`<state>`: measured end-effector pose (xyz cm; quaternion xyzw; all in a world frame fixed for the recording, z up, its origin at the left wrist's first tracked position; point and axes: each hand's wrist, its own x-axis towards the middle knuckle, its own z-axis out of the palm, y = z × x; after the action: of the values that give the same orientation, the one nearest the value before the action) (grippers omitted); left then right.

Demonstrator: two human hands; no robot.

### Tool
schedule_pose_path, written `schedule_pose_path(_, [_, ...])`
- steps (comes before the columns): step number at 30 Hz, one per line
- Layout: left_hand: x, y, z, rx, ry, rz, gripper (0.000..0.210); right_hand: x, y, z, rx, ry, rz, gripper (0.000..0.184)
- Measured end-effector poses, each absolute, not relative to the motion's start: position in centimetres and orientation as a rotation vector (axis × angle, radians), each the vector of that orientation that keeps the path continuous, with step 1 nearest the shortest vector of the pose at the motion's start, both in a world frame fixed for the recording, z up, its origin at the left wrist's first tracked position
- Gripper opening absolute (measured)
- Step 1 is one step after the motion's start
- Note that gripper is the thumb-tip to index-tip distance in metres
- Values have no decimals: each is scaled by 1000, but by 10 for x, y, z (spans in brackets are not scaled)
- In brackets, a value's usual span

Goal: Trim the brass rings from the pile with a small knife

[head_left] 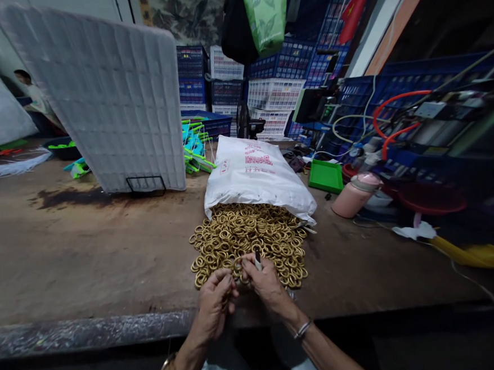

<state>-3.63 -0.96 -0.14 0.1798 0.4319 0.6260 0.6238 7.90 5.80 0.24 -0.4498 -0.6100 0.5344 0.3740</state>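
Note:
A pile of gold-coloured metal rings [256, 231] spills from the mouth of a white printed sack [256, 171] onto the table. At the front edge of the pile, my left hand [214, 300] is closed, thumb against fingers, with what look like a few rings partly hidden in its curl. Close beside it, my right hand [268, 281] is closed around a small tool [257, 260] with a dark end and a pale part, its exact kind unclear. The right fingertips also seem to pinch a ring, close to the left fingertips.
Left of the sack stands a tall pale padded panel [117, 102] on a black wire stand. To the right are a green tray [326, 176], a pink bottle [356, 195] and a machine with orange hoses [441, 122]. Stacked crates [274, 94] fill the back; a person [37, 94] is far left.

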Motion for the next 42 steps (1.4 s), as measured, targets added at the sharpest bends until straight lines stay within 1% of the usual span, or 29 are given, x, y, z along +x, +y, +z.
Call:
schedule_pose_path(3, [-29, -7, -4, 499, 1047, 1477, 33, 78, 51, 5, -1128, -1574, 1386, 24])
schedule_pose_path(6, [-28, -4, -5, 575, 1163, 1463, 28, 79, 48, 9, -1148, -1669, 1318, 25])
schedule_pose_path(10, [-31, -5, -4, 887, 1417, 1520, 21, 83, 49, 12, -1203, -1822, 1087, 24])
schedule_pose_path(13, [-33, -6, -2, 1180, 1487, 1516, 15, 84, 49, 13, -1184, -1994, 934, 21])
schedule_pose_path(16, [-34, -6, -2, 1244, 1475, 1507, 16, 83, 47, 13, -1202, -2083, 870, 28])
schedule_pose_path(19, [-33, -6, -4, 1069, 1430, 1479, 21, 80, 46, 12, -1237, -2053, 910, 32])
schedule_pose_path(24, [-32, -8, -1, 706, 1241, 1277, 33, 78, 45, 14, -1228, -1999, 1028, 33])
schedule_pose_path(28, [-33, -11, 7, 639, 1141, 1265, 34, 77, 48, 12, -1166, -1891, 1247, 34])
schedule_pose_path(30, [-34, -11, 9, 658, 1134, 1273, 34, 78, 51, 10, -1163, -1847, 1294, 36])
schedule_pose_path(33, [-35, -10, 7, 675, 1152, 1270, 34, 81, 54, 8, -1238, -1908, 1129, 33])
schedule_pose_path(37, [-33, -8, 6, 650, 1163, 1287, 35, 86, 50, 9, -1244, -2221, 839, 14])
schedule_pose_path(38, [-33, -8, 6, 642, 1159, 1301, 36, 87, 48, 9, -1236, -2293, 799, 14])
schedule_pose_path(42, [-32, -5, 4, 683, 1184, 1346, 38, 87, 44, 8, -1295, -2449, 662, 23])
